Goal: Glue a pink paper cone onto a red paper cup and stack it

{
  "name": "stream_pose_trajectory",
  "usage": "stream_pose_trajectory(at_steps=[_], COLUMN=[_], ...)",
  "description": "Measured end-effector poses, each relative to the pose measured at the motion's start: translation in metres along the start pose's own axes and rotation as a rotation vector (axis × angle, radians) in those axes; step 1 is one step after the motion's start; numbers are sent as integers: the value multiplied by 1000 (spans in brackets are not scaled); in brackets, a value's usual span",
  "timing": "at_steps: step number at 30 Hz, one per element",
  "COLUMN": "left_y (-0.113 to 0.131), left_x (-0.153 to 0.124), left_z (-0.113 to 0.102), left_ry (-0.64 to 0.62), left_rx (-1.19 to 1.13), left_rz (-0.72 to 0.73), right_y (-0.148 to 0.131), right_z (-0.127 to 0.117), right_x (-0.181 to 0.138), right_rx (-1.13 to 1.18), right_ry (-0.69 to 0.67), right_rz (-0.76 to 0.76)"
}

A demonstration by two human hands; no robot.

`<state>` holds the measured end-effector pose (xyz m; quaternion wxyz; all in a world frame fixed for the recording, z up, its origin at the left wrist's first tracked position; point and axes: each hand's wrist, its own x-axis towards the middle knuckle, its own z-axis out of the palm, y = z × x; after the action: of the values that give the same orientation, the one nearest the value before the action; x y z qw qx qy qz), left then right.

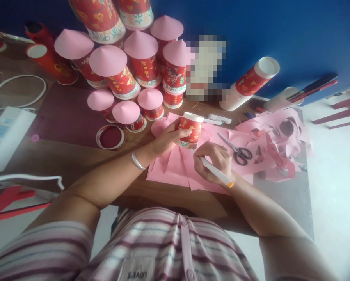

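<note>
My left hand (170,136) is wrapped round a red paper cup (190,128) with a white rim and yellow designs, raised over the pink paper. Close below the cup, my right hand (214,162) grips a white marker (217,172) with a yellow-orange end. Its tip is hidden by my fingers and points toward the cup's lower band, where green marks show. Whether tip and cup touch I cannot tell. Pink paper sheets (175,169) lie under both hands. Black-handled scissors (241,154) rest on the paper to the right.
Red cups topped with pink paper cones (109,60) stand grouped at the back left. A roll of tape (109,136) lies left of my hand. Pink offcuts (283,132) pile up at right, near a tall cup stack (251,82) and a pen holder (283,99). A white power strip (12,136) sits far left.
</note>
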<state>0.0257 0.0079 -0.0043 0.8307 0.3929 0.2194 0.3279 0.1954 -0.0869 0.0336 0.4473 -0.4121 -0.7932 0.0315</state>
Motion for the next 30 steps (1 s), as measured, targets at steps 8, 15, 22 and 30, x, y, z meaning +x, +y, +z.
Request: stream_pose_trajectory(at_steps=[8,15,22,30], left_y=[1,-1,2,3], left_x=[2,2,2,1], left_z=[0,-2,-3,-1], left_ry=[51,55,66,77], left_rx=[-37,-48,-85,-70], left_rz=[20,26,16,16], right_y=[1,1,2,2], right_z=[0,-1,0,1], right_x=[-2,0,-2,-1], right_rx=[-49,-60,-49,-66], right_ry=[75,73,90,96], right_rz=[-11,-6,-33,-43])
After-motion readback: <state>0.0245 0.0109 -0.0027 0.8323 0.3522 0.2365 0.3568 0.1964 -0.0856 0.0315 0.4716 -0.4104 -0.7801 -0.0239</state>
